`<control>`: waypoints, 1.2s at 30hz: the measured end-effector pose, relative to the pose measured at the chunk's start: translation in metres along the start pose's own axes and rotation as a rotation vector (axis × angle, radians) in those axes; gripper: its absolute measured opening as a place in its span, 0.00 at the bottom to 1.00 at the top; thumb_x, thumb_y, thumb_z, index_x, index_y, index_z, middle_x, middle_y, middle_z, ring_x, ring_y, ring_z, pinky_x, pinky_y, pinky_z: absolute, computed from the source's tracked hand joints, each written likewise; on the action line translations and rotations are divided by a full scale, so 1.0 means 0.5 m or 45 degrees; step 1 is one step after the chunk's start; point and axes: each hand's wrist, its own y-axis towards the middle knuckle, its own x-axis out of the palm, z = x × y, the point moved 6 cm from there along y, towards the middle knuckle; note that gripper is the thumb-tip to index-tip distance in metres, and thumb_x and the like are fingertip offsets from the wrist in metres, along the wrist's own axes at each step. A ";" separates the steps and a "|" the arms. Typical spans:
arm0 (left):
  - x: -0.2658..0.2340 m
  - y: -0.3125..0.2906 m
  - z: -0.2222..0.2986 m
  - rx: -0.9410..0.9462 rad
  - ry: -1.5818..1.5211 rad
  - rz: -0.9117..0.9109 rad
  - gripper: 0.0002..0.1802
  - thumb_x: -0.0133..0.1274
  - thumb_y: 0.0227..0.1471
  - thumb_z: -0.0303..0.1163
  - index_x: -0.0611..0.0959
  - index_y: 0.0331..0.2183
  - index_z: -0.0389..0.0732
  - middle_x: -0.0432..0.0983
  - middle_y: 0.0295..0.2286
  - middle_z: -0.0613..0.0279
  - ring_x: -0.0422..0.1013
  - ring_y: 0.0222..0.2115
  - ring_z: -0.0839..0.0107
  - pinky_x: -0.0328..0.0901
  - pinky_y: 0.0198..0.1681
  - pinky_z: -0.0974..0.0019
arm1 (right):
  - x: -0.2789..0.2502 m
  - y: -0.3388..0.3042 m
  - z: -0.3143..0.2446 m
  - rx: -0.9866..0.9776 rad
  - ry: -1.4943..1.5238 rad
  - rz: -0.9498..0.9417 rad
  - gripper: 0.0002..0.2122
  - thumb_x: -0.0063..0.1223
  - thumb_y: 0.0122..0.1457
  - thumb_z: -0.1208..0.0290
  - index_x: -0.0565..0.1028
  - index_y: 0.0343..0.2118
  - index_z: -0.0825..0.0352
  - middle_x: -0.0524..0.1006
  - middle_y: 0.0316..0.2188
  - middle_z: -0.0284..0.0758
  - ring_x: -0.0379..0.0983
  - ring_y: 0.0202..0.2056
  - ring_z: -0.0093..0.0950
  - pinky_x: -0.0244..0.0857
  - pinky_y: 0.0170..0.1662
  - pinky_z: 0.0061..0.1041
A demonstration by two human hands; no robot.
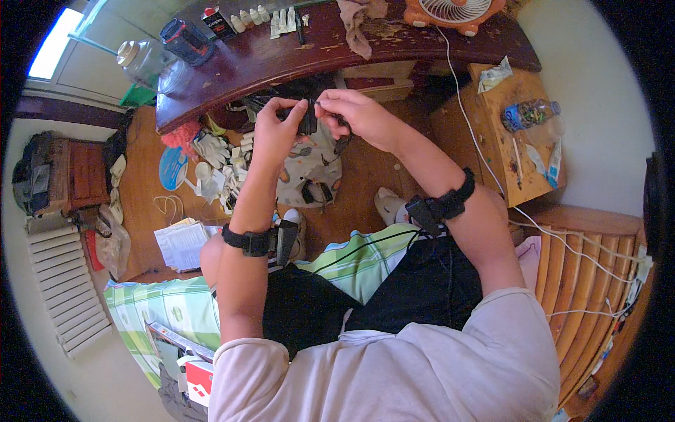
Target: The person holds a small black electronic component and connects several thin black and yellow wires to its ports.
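Note:
My left hand (276, 132) is closed around a small black block-shaped object (308, 122), its thumb along the top side. Just right of it, my right hand (364, 121) is pinched, fingertips at or close to the object's right side. What those fingertips hold is too small to make out. A dark strand, perhaps a cable, hangs below the right fingers. Both hands are raised in front of the desk's near edge, above a pale patterned cloth or bag (299, 176) on the floor. Each forearm wears a black strap with a small dark device.
A dark red desk (260, 67) curves across the far side, bearing jars, small bottles and an orange fan (453, 13). The fan's white cord runs down the right. Clutter and papers (184, 244) lie at left. A plastic bottle (531, 116) rests on a wooden cabinet at right.

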 end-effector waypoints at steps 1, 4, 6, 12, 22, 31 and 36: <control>-0.002 0.001 -0.001 -0.002 0.001 0.001 0.14 0.55 0.48 0.36 0.76 0.31 0.33 0.72 0.22 0.62 0.69 0.21 0.78 0.68 0.18 0.75 | 0.002 -0.001 -0.001 -0.016 -0.026 -0.005 0.10 0.37 0.60 0.66 0.67 0.28 0.66 0.61 0.17 0.25 0.54 0.18 0.16 0.53 0.25 0.16; -0.002 0.003 -0.002 -0.022 0.040 -0.018 0.13 0.55 0.48 0.35 0.77 0.31 0.35 0.72 0.23 0.63 0.69 0.22 0.78 0.69 0.19 0.74 | -0.021 0.000 -0.024 -0.051 -0.007 0.100 0.10 0.37 0.60 0.66 0.67 0.28 0.66 0.61 0.17 0.25 0.54 0.18 0.16 0.53 0.25 0.16; 0.011 0.001 0.004 0.040 -0.012 -0.082 0.11 0.56 0.47 0.33 0.77 0.30 0.35 0.72 0.23 0.64 0.69 0.22 0.79 0.69 0.19 0.74 | -0.034 -0.001 -0.031 -0.075 0.007 0.128 0.10 0.37 0.60 0.66 0.67 0.29 0.66 0.60 0.17 0.24 0.54 0.18 0.16 0.53 0.25 0.16; 0.029 -0.006 -0.002 -0.014 0.021 -0.171 0.11 0.57 0.46 0.32 0.78 0.30 0.35 0.72 0.22 0.65 0.68 0.21 0.80 0.69 0.20 0.74 | -0.044 0.003 -0.027 -0.143 0.105 0.158 0.10 0.37 0.61 0.66 0.67 0.29 0.66 0.59 0.17 0.24 0.53 0.18 0.15 0.53 0.25 0.17; 0.001 0.004 -0.009 -0.040 -0.175 0.039 0.12 0.56 0.48 0.35 0.79 0.33 0.36 0.73 0.25 0.63 0.69 0.23 0.78 0.68 0.21 0.74 | 0.024 -0.009 0.001 0.006 -0.040 -0.063 0.11 0.37 0.60 0.66 0.68 0.28 0.67 0.63 0.16 0.27 0.59 0.18 0.18 0.56 0.25 0.18; -0.005 0.002 -0.020 -0.153 -0.395 0.158 0.15 0.54 0.50 0.38 0.77 0.39 0.39 0.70 0.30 0.66 0.65 0.28 0.78 0.62 0.28 0.73 | 0.045 0.002 0.058 0.047 -0.238 -0.139 0.14 0.38 0.61 0.63 0.71 0.25 0.67 0.68 0.18 0.28 0.64 0.22 0.17 0.57 0.25 0.17; 0.006 0.011 -0.031 -0.223 -0.684 -0.033 0.16 0.51 0.52 0.35 0.75 0.42 0.37 0.72 0.35 0.64 0.69 0.32 0.74 0.64 0.31 0.72 | 0.038 0.012 0.076 0.095 -0.280 -0.018 0.16 0.44 0.59 0.59 0.72 0.22 0.67 0.69 0.19 0.26 0.61 0.20 0.15 0.56 0.23 0.16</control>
